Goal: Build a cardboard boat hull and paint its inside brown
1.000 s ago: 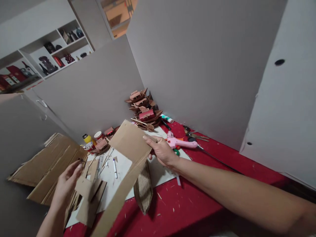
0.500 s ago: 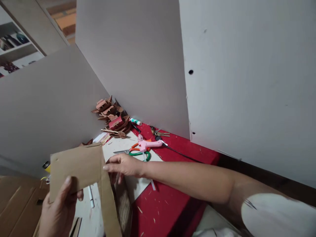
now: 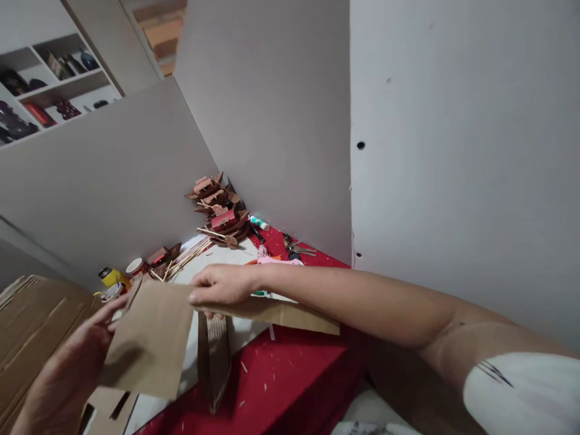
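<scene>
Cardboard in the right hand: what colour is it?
The cardboard is light brown, with a darker shadow on it; it shows best in the head view.

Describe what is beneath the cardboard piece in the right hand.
Around the cardboard piece, parts of the white sheet, cardboard scraps and a boat-shaped corrugated hull show. Whatever lies directly beneath is covered, as is the hull's far end.

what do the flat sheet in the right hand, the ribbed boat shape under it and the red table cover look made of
Flat sheet: likely cardboard, matte, judging by its dull tan face and straight edges.
Boat shape: probably corrugated cardboard, unglossy, with parallel ridges showing.
Table cover: perhaps felt or other cloth, given its shineless red; any weave is too small to tell.
</scene>
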Demonstrator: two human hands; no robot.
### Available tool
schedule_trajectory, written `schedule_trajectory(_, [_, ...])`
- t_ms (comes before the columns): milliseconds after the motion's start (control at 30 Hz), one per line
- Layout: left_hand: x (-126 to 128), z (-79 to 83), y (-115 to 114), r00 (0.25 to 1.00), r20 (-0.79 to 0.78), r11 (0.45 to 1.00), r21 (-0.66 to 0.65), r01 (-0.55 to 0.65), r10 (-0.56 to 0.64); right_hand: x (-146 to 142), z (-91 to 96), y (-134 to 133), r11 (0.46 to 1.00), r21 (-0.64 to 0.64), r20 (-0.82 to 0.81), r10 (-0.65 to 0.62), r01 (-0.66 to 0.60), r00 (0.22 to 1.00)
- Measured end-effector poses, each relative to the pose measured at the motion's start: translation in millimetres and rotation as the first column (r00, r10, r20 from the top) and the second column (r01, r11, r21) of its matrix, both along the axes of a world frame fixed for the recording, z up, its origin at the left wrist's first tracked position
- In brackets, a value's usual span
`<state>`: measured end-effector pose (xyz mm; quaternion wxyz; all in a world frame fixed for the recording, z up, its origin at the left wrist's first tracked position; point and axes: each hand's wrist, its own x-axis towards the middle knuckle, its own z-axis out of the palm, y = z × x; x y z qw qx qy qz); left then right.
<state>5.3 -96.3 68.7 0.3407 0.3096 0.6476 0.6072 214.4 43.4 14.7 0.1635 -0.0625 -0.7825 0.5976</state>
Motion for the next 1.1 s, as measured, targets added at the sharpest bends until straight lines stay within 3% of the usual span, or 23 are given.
schedule_trajectory(67, [-1,-10.9,3,0.984,-0.068,0.960,-0.238,0.147,-0.167,3,-1.0,-7,0.985,0.171,0.069,-0.014,0.002,0.998])
schedule_trajectory(133, [-7,-26.2,6,0.963,-0.081,0.917,-0.334,0.218,-0.259,11,-1.6,-7,0.943,0.320,0.069,-0.119,0.091,0.990])
schedule_trajectory(233, [-29,-48.9,11,0.973,-0.043,0.954,-0.213,0.212,-0.226,36,-2.3,11,0.833,0.418,-0.011,-0.393,0.361,0.919])
schedule_trajectory(333, [-57,-66.3,16,0.989,0.046,0.985,-0.094,0.145,-0.141,69,-8.4,39,0.627,0.505,-0.039,-0.670,0.593,0.741])
schedule_trajectory(400, [-70,-73.2,20,0.986,0.131,0.993,-0.040,0.111,-0.105,89,-16.2,51,0.497,0.566,-0.043,-0.779,0.658,0.625])
schedule_trajectory(500, [-76,-75.2,28,0.959,0.278,0.996,0.047,-0.071,0.056,105,-31.7,52,0.400,0.656,-0.004,-0.847,0.641,0.532])
schedule_trajectory(600, [-72,-73.9,35,0.907,0.398,0.978,0.083,-0.189,0.142,105,-50.9,39,0.374,0.759,0.078,-0.864,0.533,0.497])
schedule_trajectory(800, [-64,-85.1,33,0.903,0.409,0.988,0.025,-0.150,0.127,90,-83.0,31,0.349,0.864,0.156,-0.871,0.363,0.466])
schedule_trajectory(1000, [-72,-91.0,28,0.912,0.390,0.981,0.089,-0.174,0.127,111,-80.3,36,0.363,0.879,0.140,-0.817,0.310,0.560])
schedule_trajectory(1100, [-71,-88.5,29,0.896,0.416,0.978,0.065,-0.201,0.156,131,-78.1,30,0.352,0.888,0.135,-0.815,0.296,0.564])
